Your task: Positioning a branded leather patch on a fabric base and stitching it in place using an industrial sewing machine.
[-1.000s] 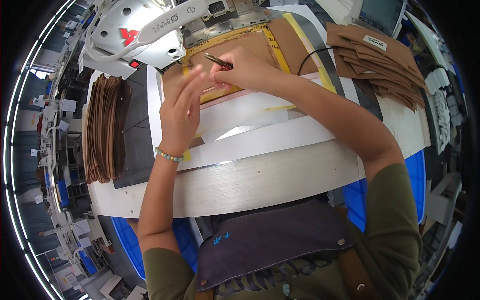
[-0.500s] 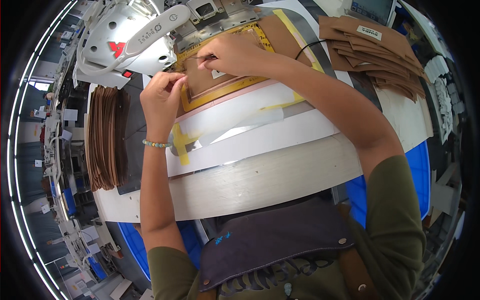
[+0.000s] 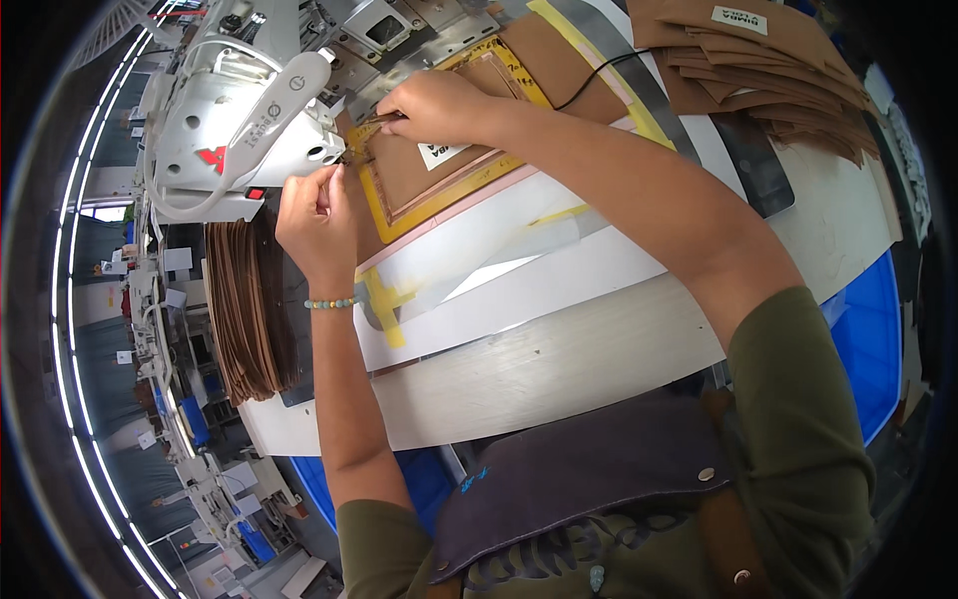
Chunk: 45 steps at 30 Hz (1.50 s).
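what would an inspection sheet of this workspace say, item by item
surface: pale worktop, white sheet on it, strips of yellow tape
job's things: yellow frame around a brown panel with a partly hidden white label
clutter: left brown stack, right brown stack
grips: left grip closed near the white machine, contents too small to tell; right grip over the frame, closed on a mostly hidden slim tool
cables: black cable at the frame's right
surroundings: blue bin below the worktop, right

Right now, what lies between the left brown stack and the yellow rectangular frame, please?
In the head view: dark surface, the left hand, then flat brown material.
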Motion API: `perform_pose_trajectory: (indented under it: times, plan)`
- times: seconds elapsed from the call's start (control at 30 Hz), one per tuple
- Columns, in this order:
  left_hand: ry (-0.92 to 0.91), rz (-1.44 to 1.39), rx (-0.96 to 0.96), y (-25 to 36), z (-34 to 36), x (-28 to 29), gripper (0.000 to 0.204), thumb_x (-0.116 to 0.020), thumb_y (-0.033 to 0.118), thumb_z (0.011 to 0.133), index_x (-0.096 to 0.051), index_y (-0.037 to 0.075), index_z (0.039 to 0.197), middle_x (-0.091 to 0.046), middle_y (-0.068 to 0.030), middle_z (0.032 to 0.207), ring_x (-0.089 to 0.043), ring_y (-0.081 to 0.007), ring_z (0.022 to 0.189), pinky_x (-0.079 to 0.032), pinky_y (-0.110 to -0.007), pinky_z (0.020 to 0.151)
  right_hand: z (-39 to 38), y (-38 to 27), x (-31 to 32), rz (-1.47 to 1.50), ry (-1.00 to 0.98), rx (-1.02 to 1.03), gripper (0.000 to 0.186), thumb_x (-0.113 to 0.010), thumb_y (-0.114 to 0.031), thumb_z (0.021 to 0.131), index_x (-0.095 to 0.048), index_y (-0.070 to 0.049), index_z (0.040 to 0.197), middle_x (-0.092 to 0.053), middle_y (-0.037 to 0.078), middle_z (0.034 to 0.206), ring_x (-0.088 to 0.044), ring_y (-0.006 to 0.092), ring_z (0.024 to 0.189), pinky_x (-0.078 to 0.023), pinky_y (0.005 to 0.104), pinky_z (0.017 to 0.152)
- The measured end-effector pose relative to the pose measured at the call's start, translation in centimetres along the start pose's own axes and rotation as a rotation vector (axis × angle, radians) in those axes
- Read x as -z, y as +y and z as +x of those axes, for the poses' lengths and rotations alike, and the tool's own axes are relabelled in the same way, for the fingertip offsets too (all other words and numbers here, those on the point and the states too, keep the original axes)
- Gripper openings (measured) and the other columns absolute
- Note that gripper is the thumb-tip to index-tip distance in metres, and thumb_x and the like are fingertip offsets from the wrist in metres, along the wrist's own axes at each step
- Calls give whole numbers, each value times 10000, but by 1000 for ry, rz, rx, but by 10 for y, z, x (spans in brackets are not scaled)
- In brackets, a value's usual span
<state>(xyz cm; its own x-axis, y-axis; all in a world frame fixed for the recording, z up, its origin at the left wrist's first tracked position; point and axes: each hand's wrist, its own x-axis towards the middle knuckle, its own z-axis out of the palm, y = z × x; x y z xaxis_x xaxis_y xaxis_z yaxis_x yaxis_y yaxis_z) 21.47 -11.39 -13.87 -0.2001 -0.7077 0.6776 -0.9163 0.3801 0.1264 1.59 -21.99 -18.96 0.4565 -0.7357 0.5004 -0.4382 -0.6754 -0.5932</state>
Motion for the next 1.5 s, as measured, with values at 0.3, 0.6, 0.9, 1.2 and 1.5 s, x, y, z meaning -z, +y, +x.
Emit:
perform_pose_trajectory:
  times: [0.3, 0.6, 0.9, 1.2, 1.5]
  plan:
    - [19, 113, -70, 2, 0, -13, 60, -778, 72, 874, -757, 79, 930, -448, -18, 673, -433, -139, 572, -350, -308, 516, -8, 1, -6, -31, -1, -34, 176, -726, -190, 826, -760, -109, 978, -728, 134, 861, -707, 347, 884, -559, 466, 786]
    - [51, 338, -318, -8, 2, -18, 54, -782, 90, 881, -749, 77, 922, -517, -34, 697, -525, -194, 584, -430, -338, 520, -5, 0, -4, -84, -93, -55, 159, -720, -139, 818, -771, -114, 967, -735, 125, 880, -710, 340, 909, -561, 469, 796]
    - [59, 404, -404, -1, 5, -12, 79, -794, 65, 874, -726, 75, 911, -511, -31, 679, -507, -191, 559, -416, -337, 511, -3, 2, -7, -93, -72, -20, 182, -712, -111, 802, -771, -92, 973, -734, 136, 887, -711, 342, 905, -561, 470, 794]
    - [50, 399, -423, -3, 4, -9, 74, -786, 52, 882, -725, 66, 921, -484, -22, 670, -481, -174, 552, -402, -337, 503, -5, -1, -2, -99, -99, -61, 165, -717, -123, 814, -772, -100, 968, -737, 131, 897, -713, 338, 917, -564, 469, 813]
    - [30, 417, -412, -6, 1, -9, 89, -766, 61, 895, -738, 67, 979, -483, -44, 705, -523, -216, 614, -432, -348, 522, -5, -9, 11, -105, -131, -44, 251, -743, -245, 802, -755, -27, 926, -730, 167, 866, -724, 360, 882, -581, 475, 795]
